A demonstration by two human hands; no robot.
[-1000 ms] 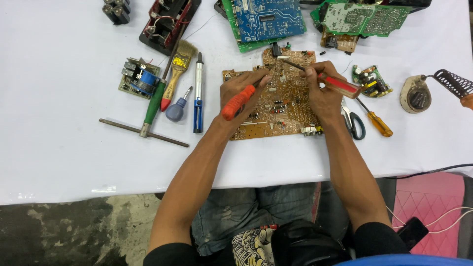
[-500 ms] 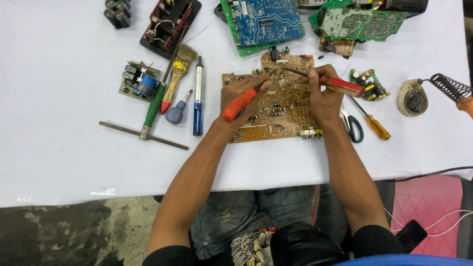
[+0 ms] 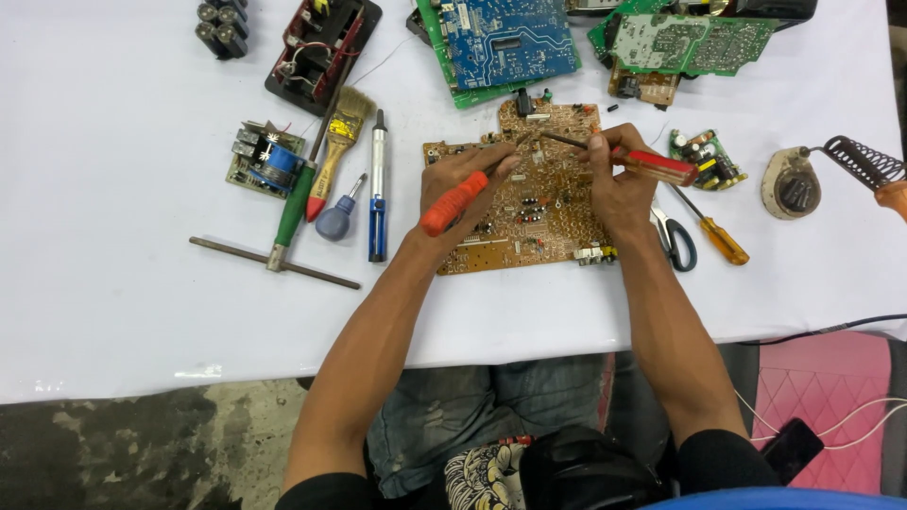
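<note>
A white worktop [image 3: 113,283] above stained concrete floor [image 3: 123,444] carries a brown circuit board [image 3: 529,203] at its centre. On it, the left hand [image 3: 472,179] grasps an orange-handled tool [image 3: 455,203]; the right hand [image 3: 619,184] grips a red-handled screwdriver [image 3: 652,165]. A blue circuit board [image 3: 505,38] lies beyond.

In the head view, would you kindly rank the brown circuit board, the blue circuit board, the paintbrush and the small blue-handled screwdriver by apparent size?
1. Brown circuit board, under both hands.
2. Blue circuit board, close behind but cut off by the frame's top edge, so unsure.
3. Paintbrush.
4. Small blue-handled screwdriver.
</note>
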